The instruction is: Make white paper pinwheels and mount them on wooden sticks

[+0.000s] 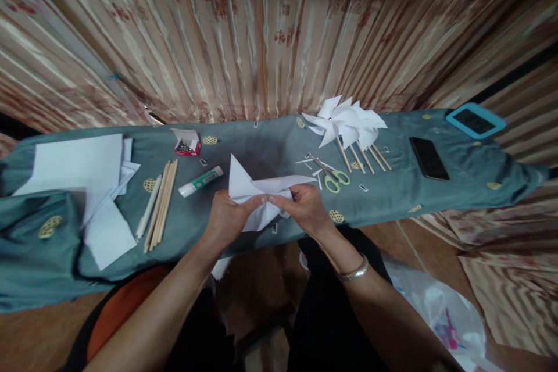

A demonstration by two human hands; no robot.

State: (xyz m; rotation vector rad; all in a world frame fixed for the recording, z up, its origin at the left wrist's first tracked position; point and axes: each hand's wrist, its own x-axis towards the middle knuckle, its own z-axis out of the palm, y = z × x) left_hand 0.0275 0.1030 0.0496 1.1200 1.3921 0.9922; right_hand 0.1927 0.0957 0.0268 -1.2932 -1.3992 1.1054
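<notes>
A white paper pinwheel [244, 184] without a stick is held up over the front edge of the table, its blades folded in towards the middle. My left hand [229, 215] grips its left side, thumb pressed near the centre. From the right, my right hand [307, 206] pinches it, and the two thumb tips almost meet. Left of the paper lies a glue stick [200, 181] with a green label. Green-handled scissors [333, 179] rest to the right among thin paper strips [317, 164]. My fingers behind the paper are hidden.
Finished pinwheels [349, 122] on sticks lie at back right. Beyond are a black phone [429, 158] and a blue-framed tablet [475, 120]. A red box of pins [187, 144], wooden sticks [161, 206], a white pen [149, 206] and paper sheets [78, 163] lie left. A plastic bag [440, 302] sits below.
</notes>
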